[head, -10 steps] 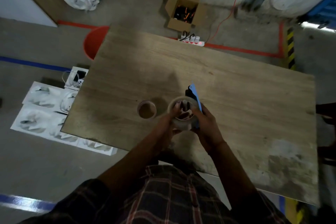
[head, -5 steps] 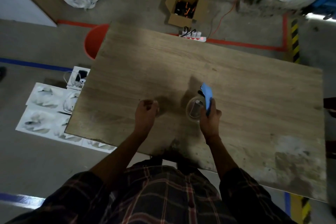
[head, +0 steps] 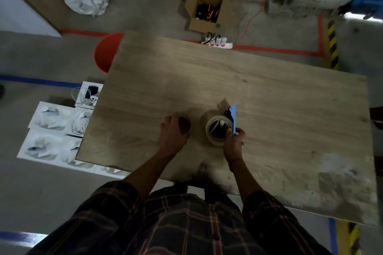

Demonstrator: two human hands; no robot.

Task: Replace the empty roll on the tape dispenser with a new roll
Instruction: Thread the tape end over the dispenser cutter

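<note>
A blue tape dispenser point(head: 233, 118) stands on edge on the wooden table point(head: 228, 80), and a clear tape roll point(head: 211, 137) sits on it. My right hand point(head: 234, 143) grips the dispenser's handle just to the right of the roll. To the left, the empty brown cardboard core point(head: 184, 125) lies flat on the table. My left hand point(head: 171, 132) rests over the core's left side with its fingers curled on it; whether it grips the core is unclear.
An orange bucket point(head: 104, 51) stands on the floor at the table's far left corner. An open cardboard box point(head: 204, 9) and a power strip point(head: 216, 42) lie beyond the far edge. White foam trays point(head: 53, 136) lie on the floor to the left.
My left hand left the tape roll and went left to the empty core. My right hand stayed on the dispenser handle with the roll on it.
</note>
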